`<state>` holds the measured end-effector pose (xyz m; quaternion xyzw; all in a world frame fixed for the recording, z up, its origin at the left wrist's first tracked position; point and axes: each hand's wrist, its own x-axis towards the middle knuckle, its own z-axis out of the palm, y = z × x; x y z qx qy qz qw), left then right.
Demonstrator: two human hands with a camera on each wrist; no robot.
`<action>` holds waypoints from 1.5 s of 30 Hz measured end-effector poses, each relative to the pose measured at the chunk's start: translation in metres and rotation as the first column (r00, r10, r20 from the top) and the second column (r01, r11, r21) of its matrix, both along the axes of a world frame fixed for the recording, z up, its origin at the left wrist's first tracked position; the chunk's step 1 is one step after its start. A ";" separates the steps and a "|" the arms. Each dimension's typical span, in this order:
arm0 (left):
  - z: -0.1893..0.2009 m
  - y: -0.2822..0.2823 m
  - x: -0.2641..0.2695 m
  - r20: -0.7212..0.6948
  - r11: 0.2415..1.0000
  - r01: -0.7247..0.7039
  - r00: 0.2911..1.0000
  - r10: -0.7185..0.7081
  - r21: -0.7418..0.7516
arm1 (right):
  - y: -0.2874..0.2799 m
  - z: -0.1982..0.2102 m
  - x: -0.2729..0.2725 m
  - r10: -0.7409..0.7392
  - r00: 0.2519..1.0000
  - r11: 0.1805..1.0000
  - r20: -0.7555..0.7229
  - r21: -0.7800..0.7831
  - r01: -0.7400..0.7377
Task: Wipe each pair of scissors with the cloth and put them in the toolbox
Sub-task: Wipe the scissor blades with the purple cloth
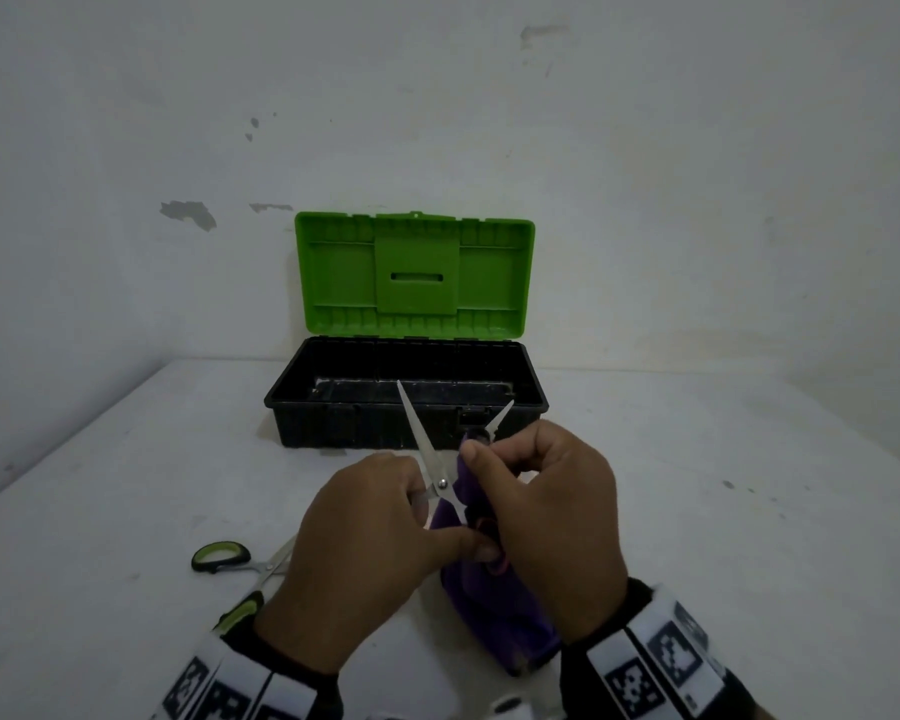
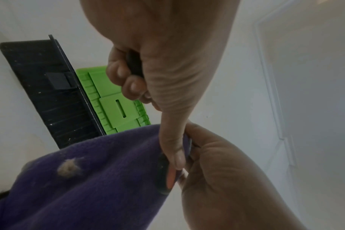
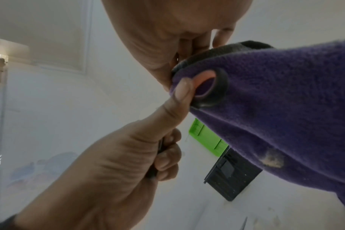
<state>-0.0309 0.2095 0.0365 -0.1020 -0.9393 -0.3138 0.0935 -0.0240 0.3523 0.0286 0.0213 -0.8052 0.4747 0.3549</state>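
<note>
A pair of black-handled scissors [image 1: 427, 444] is held above the table with its blades spread, tips pointing toward the toolbox [image 1: 333, 413]. My left hand [image 1: 445, 530] grips its handles: fingers curled round one black handle [image 2: 134, 66], thumb against the other ring [image 3: 211, 90]. With my right hand [image 1: 481, 454] I pinch the purple cloth [image 1: 500, 610] round the right blade, whose tip [image 1: 502, 413] sticks out. The cloth [image 2: 79, 179] hangs below both hands. The toolbox has a black base and an open green lid [image 1: 414, 275].
A second pair of scissors with green and black handles [image 1: 222, 557] lies on the white table [image 1: 126, 511] at the left, partly hidden by my left wrist. The toolbox stands against the back wall. A wall also closes in the table's left side.
</note>
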 end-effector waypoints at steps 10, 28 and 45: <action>0.001 -0.007 -0.002 0.011 0.999 0.052 0.999 -0.052 0.018 | 0.004 0.004 0.002 -0.006 1.000 0.999 -0.018 -0.033 0.005; -0.001 -0.010 0.002 -0.035 0.989 0.143 0.989 -0.141 0.041 | 0.014 0.006 0.002 -0.036 0.999 0.998 -0.011 -0.058 0.035; -0.003 -0.007 -0.002 0.085 0.951 0.147 0.981 -0.175 0.272 | 0.023 0.003 0.010 0.218 0.973 0.971 0.069 -0.110 -0.210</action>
